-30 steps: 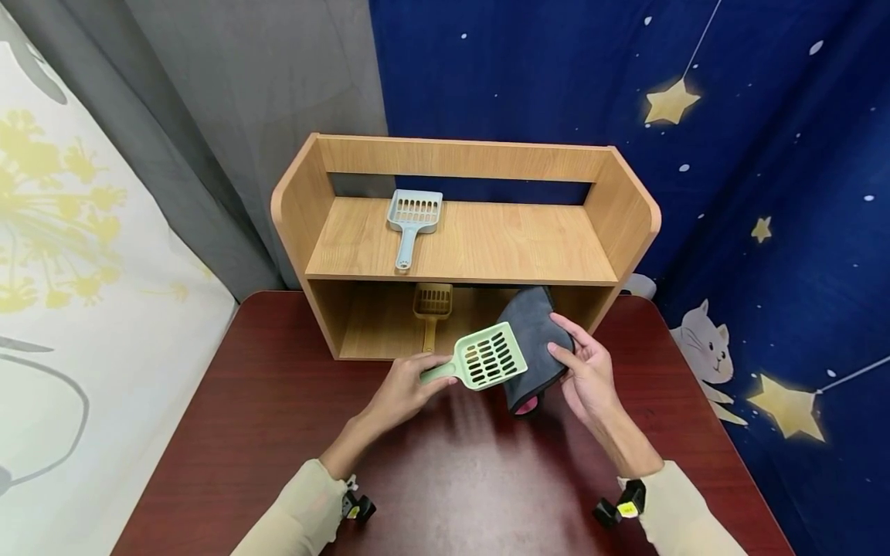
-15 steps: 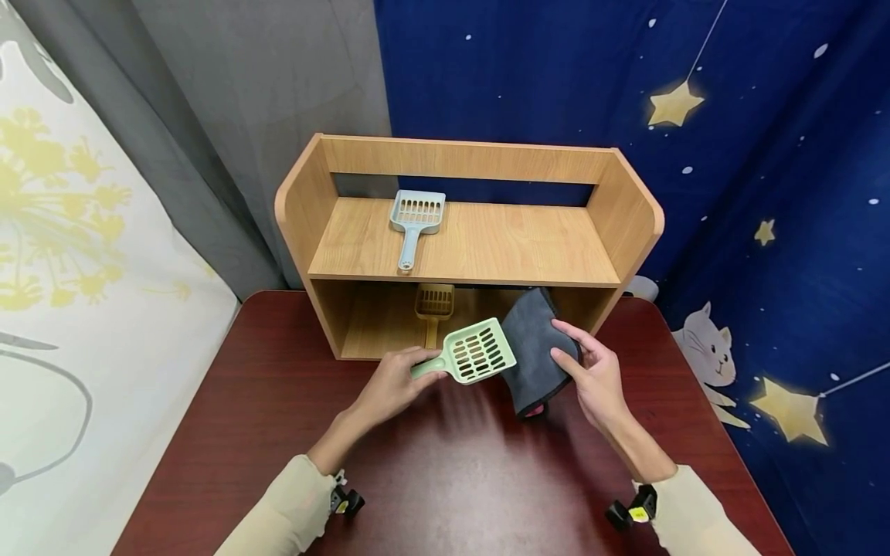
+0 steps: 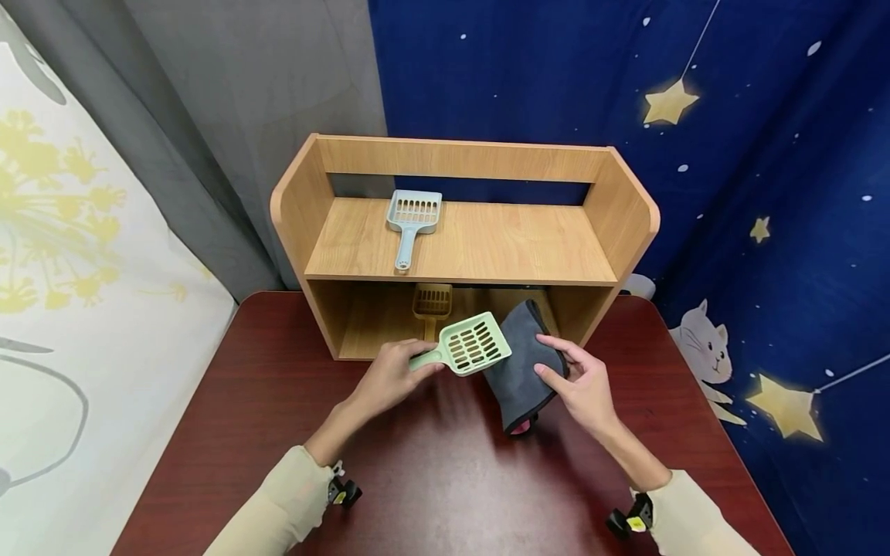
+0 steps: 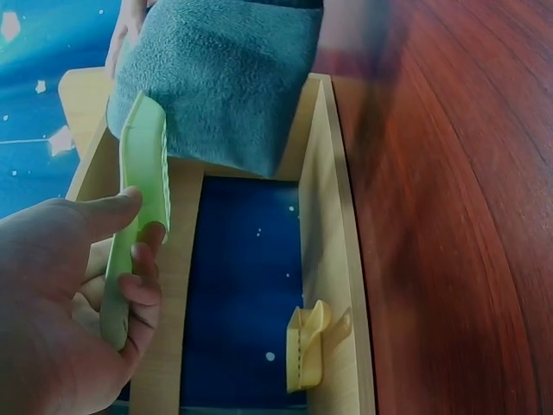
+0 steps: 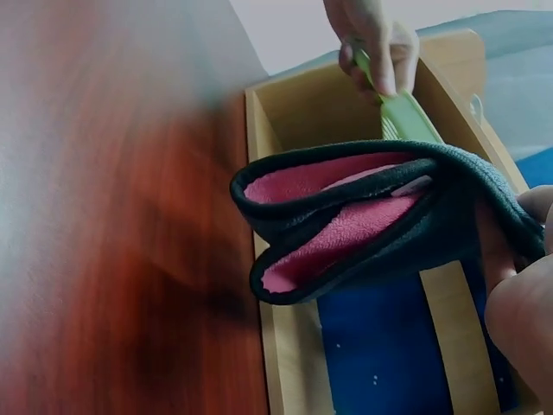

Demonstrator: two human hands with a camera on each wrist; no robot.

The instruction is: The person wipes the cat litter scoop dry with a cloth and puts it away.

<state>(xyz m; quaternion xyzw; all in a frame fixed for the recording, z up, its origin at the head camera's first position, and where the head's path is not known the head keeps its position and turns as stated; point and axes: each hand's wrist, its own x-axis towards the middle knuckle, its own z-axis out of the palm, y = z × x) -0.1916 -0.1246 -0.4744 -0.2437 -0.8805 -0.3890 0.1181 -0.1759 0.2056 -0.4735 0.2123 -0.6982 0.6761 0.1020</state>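
Note:
A light green slotted litter scoop is held by its handle in my left hand, its head tilted up toward the right. My right hand pinches a folded cloth at its right edge. That cloth is dark grey outside with black edging, and its pink inner side shows between the folds in the right wrist view. The scoop's head lies close beside the cloth; whether they touch I cannot tell. Both are held above the table, in front of the shelf.
A wooden two-tier shelf stands at the back of the dark red table. On its upper board lies a light blue litter scoop. A yellow litter scoop lies on the lower level. Curtains hang behind.
The green scoop has shifted left and slightly up with my left hand. The cloth has come a little lower and turned in my right hand, which still grips it.

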